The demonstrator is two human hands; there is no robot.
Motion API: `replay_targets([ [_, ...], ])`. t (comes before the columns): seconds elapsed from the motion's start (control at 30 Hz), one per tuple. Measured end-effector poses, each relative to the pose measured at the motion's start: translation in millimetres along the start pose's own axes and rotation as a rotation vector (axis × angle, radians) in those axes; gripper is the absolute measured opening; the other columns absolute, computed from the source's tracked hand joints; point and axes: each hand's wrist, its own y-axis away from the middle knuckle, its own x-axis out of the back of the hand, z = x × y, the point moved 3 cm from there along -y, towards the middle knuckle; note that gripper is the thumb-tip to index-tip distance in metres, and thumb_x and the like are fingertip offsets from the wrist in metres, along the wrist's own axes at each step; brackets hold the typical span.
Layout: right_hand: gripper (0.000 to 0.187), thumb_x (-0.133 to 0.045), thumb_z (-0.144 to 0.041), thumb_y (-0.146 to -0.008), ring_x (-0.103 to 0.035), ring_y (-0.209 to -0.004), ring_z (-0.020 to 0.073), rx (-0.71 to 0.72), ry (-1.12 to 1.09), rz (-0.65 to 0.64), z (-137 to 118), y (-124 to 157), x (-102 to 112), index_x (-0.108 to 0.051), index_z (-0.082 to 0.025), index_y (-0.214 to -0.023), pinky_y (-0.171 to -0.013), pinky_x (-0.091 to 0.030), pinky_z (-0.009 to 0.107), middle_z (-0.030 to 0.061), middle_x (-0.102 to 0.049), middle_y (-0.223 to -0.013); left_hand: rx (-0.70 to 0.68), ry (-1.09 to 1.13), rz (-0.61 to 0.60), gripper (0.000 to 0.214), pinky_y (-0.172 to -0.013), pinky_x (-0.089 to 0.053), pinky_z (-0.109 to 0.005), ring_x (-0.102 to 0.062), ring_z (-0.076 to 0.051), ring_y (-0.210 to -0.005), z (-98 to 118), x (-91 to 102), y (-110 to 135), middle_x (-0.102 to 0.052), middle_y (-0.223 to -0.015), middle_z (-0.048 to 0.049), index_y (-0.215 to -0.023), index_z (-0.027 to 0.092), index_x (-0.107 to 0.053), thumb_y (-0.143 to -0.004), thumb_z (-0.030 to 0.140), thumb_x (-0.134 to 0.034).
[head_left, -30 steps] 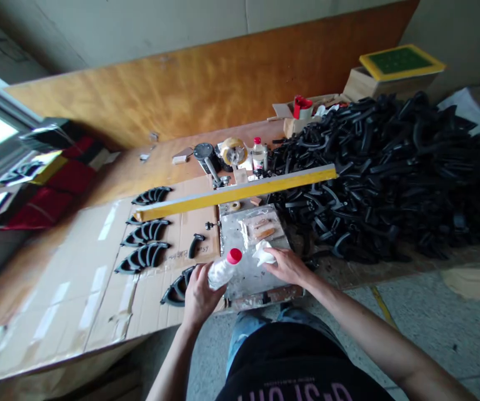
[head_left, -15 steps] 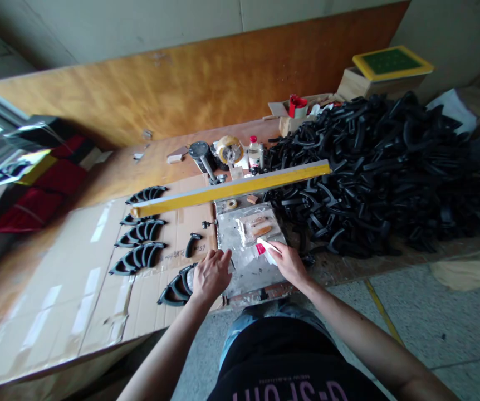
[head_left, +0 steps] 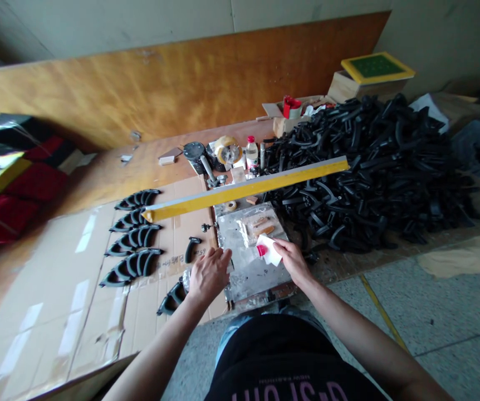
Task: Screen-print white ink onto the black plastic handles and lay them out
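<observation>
While the left hand curls over a clear bottle, the right hand pinches a white cloth above the metal plate. The bottle is mostly covered by the left palm, one end poking out to the left of it. The cloth sits at the right fingertips and spreads from them toward the left hand. A red cap shows at the cloth's left side and seems to touch it; from where I stand, I can't tell for certain whether it joins the bottle. The left fingers are bent and bunched around their hold, and the right ones are narrow, closed on the cloth alone.

The bottle's visible end is see-through and shiny. The cloth is thin, pale and creased, with an uneven edge; the cap is a bright pinkish red.

As for numbers, I count one cloth and two bottles, the second being a standing bottle with a red top behind the yellow bar. There is one such bar, one tape roll and one small ring. On the cardboard lie five black stacks, one of them partly behind the left forearm, plus one loose handle. To the right rises one black pile, its pieces too tangled to count.
</observation>
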Motion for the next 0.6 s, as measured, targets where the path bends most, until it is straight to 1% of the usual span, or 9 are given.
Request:
replay_targets([
  [0.07, 0.049, -0.057, -0.048, -0.082, -0.067, -0.085, 0.0225, -0.032, -0.009, -0.019, 1.8, -0.1, -5.3, -0.071, -0.014, -0.114, -0.067, -0.05, 0.029, 0.0077, -0.074, -0.102, 0.032, 0.015, 0.009, 0.032, -0.074, -0.042, -0.037, -0.053, -0.029, -0.104, -7.5, -2.1, -0.8, -0.064, -0.097, -0.0085, -0.106, 0.025, -0.06, -0.075, 0.016, -0.057],
  [0.17, 0.047, -0.058, -0.047, -0.08, -0.065, -0.079, 0.0204, -0.072, -0.044, -0.019, -0.3, -1.0, -13.6, -0.072, -0.014, -0.111, -0.061, -0.047, 0.026, 0.0067, -0.074, -0.097, 0.061, 0.036, 0.055, 0.028, -0.073, -0.043, -0.037, -0.053, -0.03, -0.103, -15.7, -1.8, -3.8, -0.064, -0.095, -0.0085, -0.105, 0.025, -0.06, -0.078, 0.02, -0.057],
  [0.27, 0.048, -0.062, -0.049, -0.077, -0.065, -0.076, 0.0198, -0.123, -0.13, -0.01, -8.4, -2.2, -20.3, -0.072, -0.015, -0.11, -0.059, -0.046, 0.025, 0.0064, -0.074, -0.093, 0.079, 0.086, 0.06, 0.029, -0.074, -0.044, -0.037, -0.054, -0.03, -0.103, -21.2, -2.9, -6.2, -0.065, -0.095, -0.0084, -0.105, 0.026, -0.061, -0.077, 0.022, -0.059],
  [0.33, 0.049, -0.067, -0.051, -0.074, -0.065, -0.076, 0.0198, -0.16, -0.233, -0.01, -15.9, -2.7, -23.8, -0.073, -0.015, -0.107, -0.06, -0.047, 0.025, 0.0067, -0.074, -0.092, 0.103, 0.18, 0.057, 0.032, -0.076, -0.046, -0.036, -0.055, -0.03, -0.104, -26.5, -7.0, -6.4, -0.066, -0.097, -0.0084, -0.108, 0.026, -0.061, -0.075, 0.024, -0.062],
  [0.4, 0.048, -0.072, -0.051, -0.071, -0.066, -0.077, 0.0201, -0.19, -0.341, -0.028, -24.1, -3.0, -27.1, -0.073, -0.016, -0.104, -0.061, -0.048, 0.025, 0.0068, -0.074, -0.093, 0.133, 0.354, 0.079, 0.038, -0.082, -0.047, -0.037, -0.057, -0.03, -0.106, -34.5, -14.2, -5.0, -0.068, -0.1, -0.0085, -0.11, 0.025, -0.061, -0.073, 0.029, -0.067],
  [0.43, 0.048, -0.074, -0.05, -0.07, -0.066, -0.079, 0.0202, -0.201, -0.382, -0.044, -28.0, -3.1, -28.8, -0.073, -0.017, -0.104, -0.062, -0.048, 0.025, 0.0067, -0.074, -0.094, 0.153, 0.475, 0.091, 0.04, -0.084, -0.048, -0.038, -0.058, -0.03, -0.105, -39.8, -18.9, -3.8, -0.068, -0.1, -0.0083, -0.11, 0.024, -0.062, -0.071, 0.031, -0.07],
  [0.5, 0.048, -0.077, -0.048, -0.069, -0.066, -0.081, 0.0202, -0.211, -0.428, -0.081, -35.0, -3.3, -32.0, -0.072, -0.018, -0.106, -0.064, -0.049, 0.026, 0.007, -0.074, -0.097, 0.211, 0.796, 0.109, 0.045, -0.085, -0.05, -0.039, -0.063, -0.029, -0.099, -53.1, -29.2, -0.7, -0.069, -0.099, -0.007, -0.109, 0.023, -0.062, -0.067, 0.033, -0.074],
  [0.6, 0.049, -0.079, -0.046, -0.068, -0.067, -0.083, 0.0212, -0.222, -0.426, -0.093, -39.7, -3.6, -35.4, -0.071, -0.019, -0.109, -0.066, -0.049, 0.027, 0.0076, -0.074, -0.101, 0.352, 1.349, 0.164, 0.052, -0.079, -0.053, -0.038, -0.068, -0.024, -0.087, -80.2, -40.8, 0.3, -0.071, -0.097, -0.0047, -0.113, 0.023, -0.059, -0.066, 0.035, -0.075],
])
